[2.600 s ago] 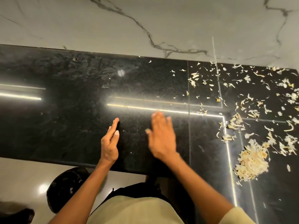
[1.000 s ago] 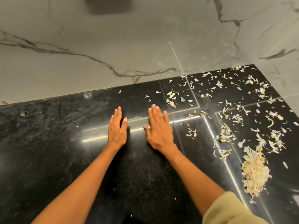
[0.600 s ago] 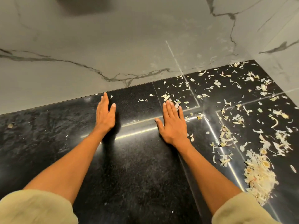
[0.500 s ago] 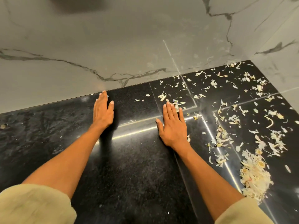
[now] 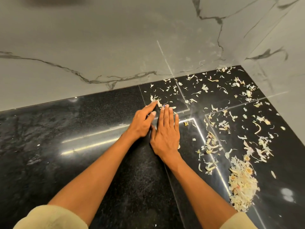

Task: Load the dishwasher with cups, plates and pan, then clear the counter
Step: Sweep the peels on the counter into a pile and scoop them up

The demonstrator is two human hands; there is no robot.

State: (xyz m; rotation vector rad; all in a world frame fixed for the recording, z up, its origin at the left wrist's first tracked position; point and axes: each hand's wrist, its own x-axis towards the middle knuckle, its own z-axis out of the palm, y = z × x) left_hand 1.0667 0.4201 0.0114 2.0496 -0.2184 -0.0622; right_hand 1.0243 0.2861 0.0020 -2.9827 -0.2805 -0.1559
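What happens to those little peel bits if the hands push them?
The peel scraps look thin and curled, so probably light and floppy. On the glossy black counter they'd likely slide easily, though some may slip past the flat hands.

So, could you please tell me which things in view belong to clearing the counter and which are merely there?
Part of the job:
- left hand, flat on the counter
- right hand, flat beside it
- scattered peelings
- heaped pile of peelings

Merely there:
- marble wall
- cream sleeves
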